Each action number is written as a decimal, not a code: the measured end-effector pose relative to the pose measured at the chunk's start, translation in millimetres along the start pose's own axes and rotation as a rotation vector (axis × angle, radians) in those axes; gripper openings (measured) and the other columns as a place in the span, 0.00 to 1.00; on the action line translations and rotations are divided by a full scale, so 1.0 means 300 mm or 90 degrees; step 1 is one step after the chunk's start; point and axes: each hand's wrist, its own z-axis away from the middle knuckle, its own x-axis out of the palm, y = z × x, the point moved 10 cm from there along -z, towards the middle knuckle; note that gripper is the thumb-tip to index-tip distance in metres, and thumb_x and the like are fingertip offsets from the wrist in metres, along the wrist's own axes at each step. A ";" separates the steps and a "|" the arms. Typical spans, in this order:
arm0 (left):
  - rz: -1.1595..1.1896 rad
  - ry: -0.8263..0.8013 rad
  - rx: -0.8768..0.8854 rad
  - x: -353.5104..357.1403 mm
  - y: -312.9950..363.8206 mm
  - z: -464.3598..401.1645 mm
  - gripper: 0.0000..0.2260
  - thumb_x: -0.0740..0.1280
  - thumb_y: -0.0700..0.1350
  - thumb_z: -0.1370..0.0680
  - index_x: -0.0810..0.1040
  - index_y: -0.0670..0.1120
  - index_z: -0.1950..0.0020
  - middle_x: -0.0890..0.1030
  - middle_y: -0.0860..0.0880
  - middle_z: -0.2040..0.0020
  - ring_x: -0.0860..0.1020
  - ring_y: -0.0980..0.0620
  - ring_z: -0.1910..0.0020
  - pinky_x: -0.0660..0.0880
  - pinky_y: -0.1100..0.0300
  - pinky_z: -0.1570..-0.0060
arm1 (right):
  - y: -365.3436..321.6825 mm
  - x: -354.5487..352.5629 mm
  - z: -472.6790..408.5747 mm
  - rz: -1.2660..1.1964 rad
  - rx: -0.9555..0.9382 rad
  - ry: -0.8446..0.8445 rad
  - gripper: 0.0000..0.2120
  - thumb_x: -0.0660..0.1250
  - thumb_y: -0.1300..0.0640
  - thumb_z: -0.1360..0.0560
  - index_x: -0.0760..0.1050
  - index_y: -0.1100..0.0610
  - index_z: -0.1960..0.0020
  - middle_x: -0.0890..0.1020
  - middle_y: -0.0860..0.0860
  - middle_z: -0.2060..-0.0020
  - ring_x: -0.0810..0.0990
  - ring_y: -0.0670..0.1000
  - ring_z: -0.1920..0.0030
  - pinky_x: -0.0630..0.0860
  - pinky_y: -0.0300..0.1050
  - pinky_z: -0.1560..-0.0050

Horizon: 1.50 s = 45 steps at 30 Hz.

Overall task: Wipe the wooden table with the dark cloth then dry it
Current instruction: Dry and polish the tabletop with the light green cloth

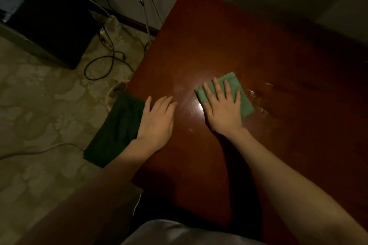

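We are pressing our right hand (pixel 223 108) flat on a light green cloth (pixel 225 93), fingers straight and spread, nothing curled around it. The cloth is lying folded on the wooden table (pixel 209 45), near the middle of its near half, with wet streaks (pixel 256 93) shining just to its right. Our left hand (pixel 157 119) is resting open on the table's left edge, fingers together and straight, holding nothing. Just beside that hand, the dark cloth (pixel 115 131) is hanging over the table's left edge, touching our wrist. Beyond the table, black cables (pixel 103 65) are trailing across the patterned floor (pixel 39 105) beside a black box (pixel 53 20).
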 end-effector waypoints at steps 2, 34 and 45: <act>-0.013 0.001 -0.023 0.016 0.023 0.037 0.20 0.54 0.45 0.19 0.59 0.48 0.26 0.58 0.48 0.25 0.53 0.51 0.25 0.39 0.45 0.29 | 0.007 0.003 0.002 -0.019 0.027 0.015 0.27 0.42 0.43 0.22 0.53 0.47 0.24 0.58 0.53 0.25 0.52 0.58 0.25 0.48 0.64 0.30; 0.045 0.018 0.009 0.171 0.218 0.179 0.24 0.50 0.52 0.21 0.65 0.43 0.29 0.63 0.43 0.26 0.57 0.47 0.26 0.52 0.47 0.30 | 0.252 0.044 0.416 -0.059 0.131 0.038 0.26 0.49 0.41 0.23 0.60 0.47 0.27 0.64 0.54 0.27 0.58 0.61 0.27 0.52 0.68 0.33; 0.034 0.022 0.012 0.165 0.224 0.176 0.23 0.52 0.50 0.22 0.67 0.41 0.31 0.66 0.41 0.29 0.60 0.45 0.28 0.57 0.44 0.32 | 0.050 0.125 0.658 -0.078 0.146 0.005 0.28 0.50 0.41 0.24 0.58 0.48 0.26 0.61 0.55 0.26 0.55 0.61 0.27 0.50 0.68 0.33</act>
